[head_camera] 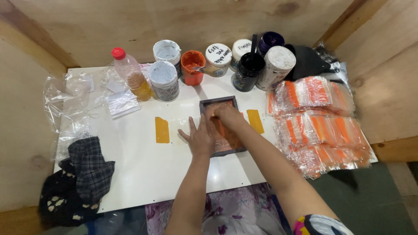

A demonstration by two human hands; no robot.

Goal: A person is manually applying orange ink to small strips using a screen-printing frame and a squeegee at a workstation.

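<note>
A small dark-framed printing screen [219,101] smeared with orange ink lies flat in the middle of the white board [143,165]. My left hand [199,135] rests flat on the frame's left edge, fingers spread. Inside the frame, my right hand [226,116] is closed on a small scraper, mostly hidden by the fingers. A thin clear plastic piece lies under the frame, held by yellow tape strips [162,129] on the left and right [255,120].
Paint jars line the back: white tubs [164,80], an open orange jar [192,67], a black jar [248,69]. A red-capped bottle [132,75] stands at the left. Stacked orange-printed plastic bags [320,124] fill the right. Dark rags [85,174] lie front left.
</note>
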